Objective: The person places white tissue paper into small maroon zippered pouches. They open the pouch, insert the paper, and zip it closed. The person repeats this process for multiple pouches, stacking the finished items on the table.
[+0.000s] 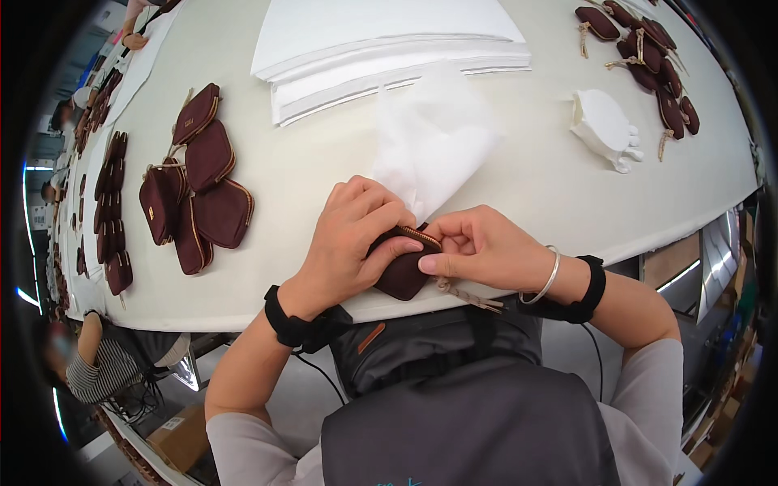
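Note:
Between my hands, at the table's near edge, is a small dark maroon zip pouch with a gold-coloured zipper along its top. My left hand is closed round its left side, thumb on the front. With thumb and fingers, my right hand pinches the pouch's right upper corner by the zipper's end. A beige cord tassel hangs from that corner. Just beyond the pouch, a crumpled sheet of thin white tissue paper rises from behind my fingers; where its lower end goes is hidden.
Several maroon pouches lie heaped at the left, more at the far right. Flat white sheets are stacked at the back. A crumpled white wad sits right of the tissue. A person in a striped sleeve is at the left edge.

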`<state>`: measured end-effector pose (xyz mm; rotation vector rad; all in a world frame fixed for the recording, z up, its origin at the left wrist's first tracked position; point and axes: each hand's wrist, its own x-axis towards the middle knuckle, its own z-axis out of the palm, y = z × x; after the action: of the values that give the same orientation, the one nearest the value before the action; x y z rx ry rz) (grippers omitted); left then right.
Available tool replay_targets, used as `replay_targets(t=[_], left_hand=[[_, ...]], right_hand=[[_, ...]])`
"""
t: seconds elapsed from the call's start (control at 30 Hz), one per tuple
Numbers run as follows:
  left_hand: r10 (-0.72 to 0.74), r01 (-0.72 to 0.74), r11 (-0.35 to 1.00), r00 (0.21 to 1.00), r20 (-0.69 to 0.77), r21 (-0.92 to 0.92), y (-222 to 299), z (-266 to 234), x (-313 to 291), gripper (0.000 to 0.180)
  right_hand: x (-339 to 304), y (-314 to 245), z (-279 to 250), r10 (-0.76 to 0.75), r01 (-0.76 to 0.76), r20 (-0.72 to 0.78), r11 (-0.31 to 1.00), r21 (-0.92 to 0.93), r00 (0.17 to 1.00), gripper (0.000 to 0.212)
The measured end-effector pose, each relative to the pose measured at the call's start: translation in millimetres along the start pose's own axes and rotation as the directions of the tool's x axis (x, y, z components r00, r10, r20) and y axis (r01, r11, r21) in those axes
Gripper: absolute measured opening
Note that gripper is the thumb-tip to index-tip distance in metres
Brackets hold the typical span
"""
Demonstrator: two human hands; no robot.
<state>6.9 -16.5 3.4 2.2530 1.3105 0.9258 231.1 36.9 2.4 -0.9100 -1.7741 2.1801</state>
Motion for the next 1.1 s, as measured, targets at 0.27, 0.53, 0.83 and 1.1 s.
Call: replay_targets(t=[0.27, 0.53, 0.83, 1.1], left_hand=[[0.000, 0.000, 1.000, 1.000, 0.018, -0.002, 5.6, 12.3, -0.3, 0.016], [-0.049, 0.048, 0.999, 0.998, -0.042, -0.023, 2.1, 18.1, -3.2, 0.016], [-0.136, 0.135, 0.991, 0.988, -0.075, -0.011, 10.3, 21.8, -4.6, 0.019], [-0.130, 0.122, 0.991, 0.959, 0.252, 0.047, 53.4, -11.5, 0.5, 0.035]], right_hand=[[-4.7, -26.4, -19.1, 0.376, -0.439, 0.423, 0.896, 0.059, 0.825, 0.030], [-2.3, -30.3, -20.2, 0.282, -0.153, 0.377, 0.929, -0.338, 0.882, 0.030], [-6.1, -37.2, -20.3, 0.105, 0.083, 0.248, 0.759, -0.646, 0.963, 0.027], [-19.7, -25.2, -19.0, -0.107, 0.274, 0.293, 0.736, -0.619, 0.950, 0.018]])
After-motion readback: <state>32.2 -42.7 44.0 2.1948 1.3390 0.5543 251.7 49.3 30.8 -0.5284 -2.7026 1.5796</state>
